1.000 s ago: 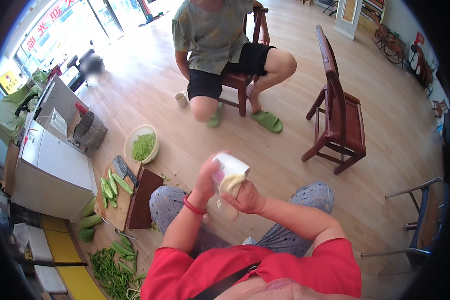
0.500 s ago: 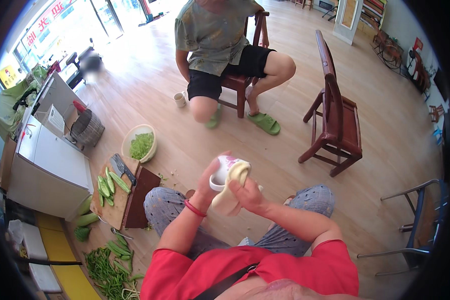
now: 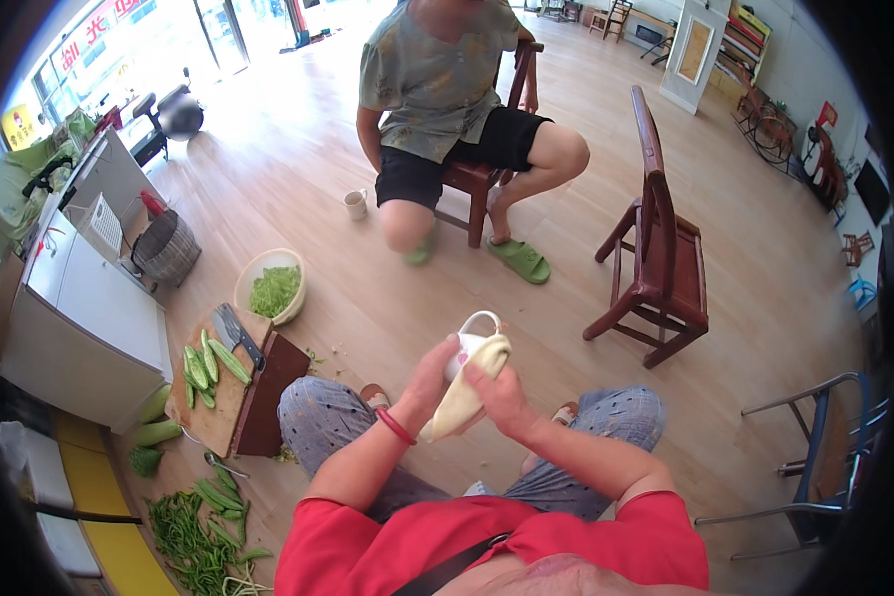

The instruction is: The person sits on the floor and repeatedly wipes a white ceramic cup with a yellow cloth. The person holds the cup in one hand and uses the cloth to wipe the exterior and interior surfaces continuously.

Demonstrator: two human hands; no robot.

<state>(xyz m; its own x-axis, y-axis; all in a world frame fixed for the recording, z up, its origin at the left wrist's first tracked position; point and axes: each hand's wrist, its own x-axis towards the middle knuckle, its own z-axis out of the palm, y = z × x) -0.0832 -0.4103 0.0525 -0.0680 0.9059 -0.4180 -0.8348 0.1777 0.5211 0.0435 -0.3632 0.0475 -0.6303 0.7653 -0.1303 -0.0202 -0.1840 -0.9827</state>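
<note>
In front of my knees I hold a white mug (image 3: pixel 460 360) with pink markings, its handle pointing away from me. My left hand (image 3: pixel 426 381) is wrapped round the mug's left side. A pale yellow cloth (image 3: pixel 464 399) covers the mug's near and right side, its loose end hanging below. My right hand (image 3: pixel 505 400) grips the cloth and presses it to the mug. The fingertips of both hands are partly hidden behind mug and cloth.
To my left, a wooden cutting board (image 3: pixel 238 405) carries a knife (image 3: pixel 236 333) and cut green gourds (image 3: pixel 198 368). Beyond stands a bowl (image 3: pixel 299 311) of shredded greens. Green peppers (image 3: pixel 181 531) lie on the floor. A person (image 3: pixel 437 89) sits opposite, near a cup (image 3: pixel 356 205) and an unoccupied chair (image 3: pixel 656 268).
The mug has turned in my hands: its open mouth faced left before, and now its handle shows at the far side. My right hand and the cloth have shifted round it.
</note>
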